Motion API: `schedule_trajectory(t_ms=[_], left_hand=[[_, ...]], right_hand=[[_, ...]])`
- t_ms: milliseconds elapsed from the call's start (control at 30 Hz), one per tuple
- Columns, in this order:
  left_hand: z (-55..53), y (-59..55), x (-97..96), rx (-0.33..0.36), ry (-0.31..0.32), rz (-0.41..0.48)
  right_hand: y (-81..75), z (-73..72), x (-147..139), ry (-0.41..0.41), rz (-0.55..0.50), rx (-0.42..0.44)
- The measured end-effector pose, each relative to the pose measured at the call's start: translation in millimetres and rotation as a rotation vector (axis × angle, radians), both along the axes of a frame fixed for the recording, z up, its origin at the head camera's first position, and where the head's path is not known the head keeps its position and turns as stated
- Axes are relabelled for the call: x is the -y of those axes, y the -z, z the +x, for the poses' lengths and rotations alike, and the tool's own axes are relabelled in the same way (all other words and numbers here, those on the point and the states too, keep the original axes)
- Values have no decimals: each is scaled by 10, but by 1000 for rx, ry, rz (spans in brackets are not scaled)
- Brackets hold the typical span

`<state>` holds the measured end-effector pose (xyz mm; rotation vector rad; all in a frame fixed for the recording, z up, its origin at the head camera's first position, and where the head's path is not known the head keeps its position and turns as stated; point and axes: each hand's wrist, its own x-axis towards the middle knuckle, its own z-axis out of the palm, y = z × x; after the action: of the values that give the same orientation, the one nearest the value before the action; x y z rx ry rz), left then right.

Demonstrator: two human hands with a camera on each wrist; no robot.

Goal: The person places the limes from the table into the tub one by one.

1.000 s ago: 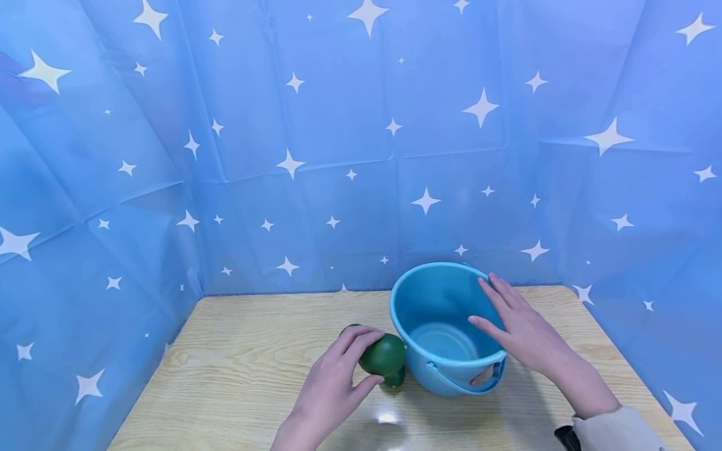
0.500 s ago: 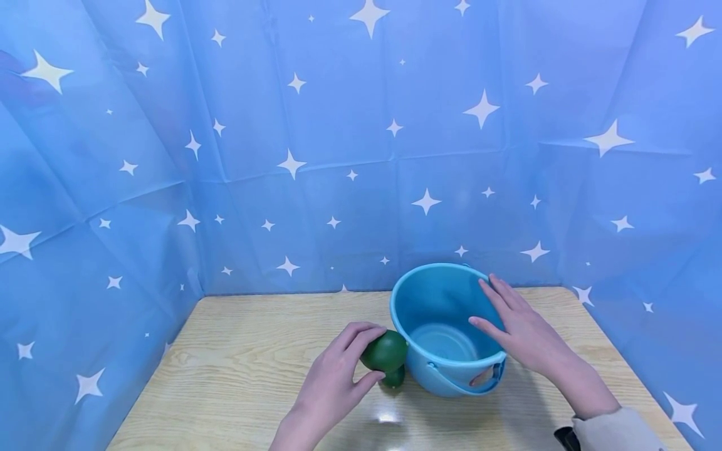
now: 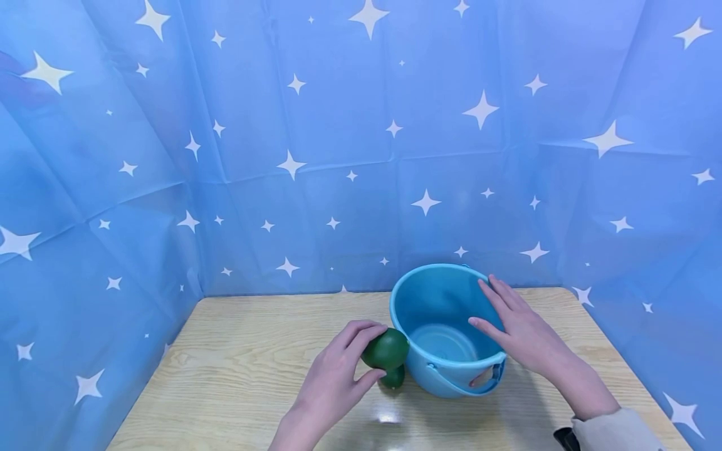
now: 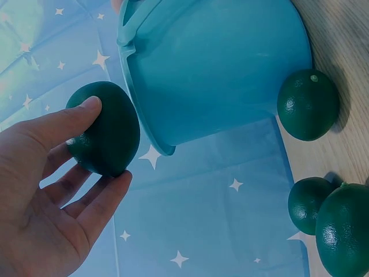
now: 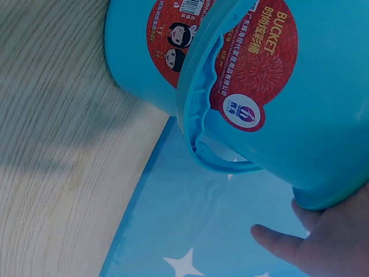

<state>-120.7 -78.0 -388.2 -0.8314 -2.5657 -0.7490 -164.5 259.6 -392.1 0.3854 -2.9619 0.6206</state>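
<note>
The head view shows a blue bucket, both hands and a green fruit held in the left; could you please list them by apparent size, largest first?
1. Blue bucket
2. Left hand and right hand: too alike to rank
3. Held green fruit

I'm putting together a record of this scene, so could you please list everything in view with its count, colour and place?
Table: 1, pale wood-grain, lower part of the head view
Backdrop: sheet count unclear, blue with white stars, behind and beside the table
Bucket: 1, light blue, right of the table's centre
Label: 1, mainly red, on the bucket's outer wall
Held fruit: 1, dark green, beside the bucket's rim
Fruits on the table: at least 3, dark green, near the bucket
Sleeve: 1, light grey, lower right
Black item: 1, black, by the cuff, unidentifiable
Left hand: 1, bare, holding fruit
Right hand: 1, bare, at the bucket's right rim
</note>
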Motion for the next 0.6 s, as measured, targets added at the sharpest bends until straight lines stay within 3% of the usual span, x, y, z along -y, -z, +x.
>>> schedule_trajectory(t_ms=[367, 600], left_hand=[[-22, -26, -15, 14, 7, -7], [-45, -25, -26, -13, 7, 1]], right_hand=[[7, 1, -3, 7, 3, 10], [9, 4, 0, 15, 9, 9]])
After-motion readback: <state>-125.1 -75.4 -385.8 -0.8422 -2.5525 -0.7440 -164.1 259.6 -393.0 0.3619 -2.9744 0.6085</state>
